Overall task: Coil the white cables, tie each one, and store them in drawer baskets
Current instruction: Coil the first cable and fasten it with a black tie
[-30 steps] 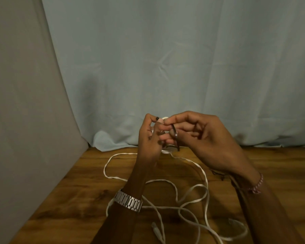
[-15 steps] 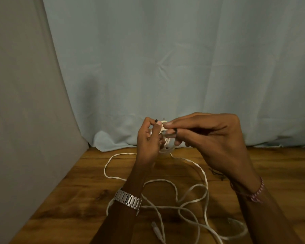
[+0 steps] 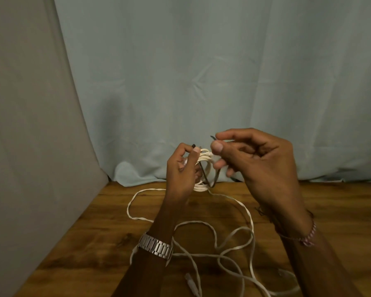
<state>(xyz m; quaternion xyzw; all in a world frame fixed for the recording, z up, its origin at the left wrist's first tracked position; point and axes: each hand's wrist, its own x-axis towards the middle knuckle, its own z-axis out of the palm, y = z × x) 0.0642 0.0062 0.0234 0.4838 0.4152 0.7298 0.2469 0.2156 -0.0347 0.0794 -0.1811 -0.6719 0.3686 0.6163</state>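
Wooden table [image 3: 341, 211] fills the lower frame, w/ a pale blue curtain [image 3: 201, 71] behind it across the top and a grey panel [image 3: 26, 146] down the left. Loose white cable [image 3: 234, 236] sprawls in open loops over the table at lower centre, its plug end [image 3: 190, 282] near the bottom edge; looks like it runs up into the coil, though the join is partly hidden, so I can't say if it's the same cable. Small coil [image 3: 205, 159] of white cable is held up off the table at frame centre, just in front of the curtain hem, w/ a thin dark tie [image 3: 210, 179] looped under it in a V. Step in hand, as I read it: tying the coil. To do it well: keep the coil pinched flat so turns don't spring apart, pull both tie ends up evenly so the V snugs against the bundle, cross or twist the ends close to the coil, not out at the tips, and don't let the trailing cable drag the coil down. Right hand [image 3: 259, 166] at centre right: fingers curled, thumb and forefinger pinching one tie end, tip poking out above; lower fingers loosely bent near the coil. Left hand [image 3: 180, 174] at centre: fingers curled round the coil's left side, thumb and forefinger nipping the other tie end at its top. Metal watch [image 3: 155, 246] on left wrist, pink bead bracelet [image 3: 308, 234] on right.
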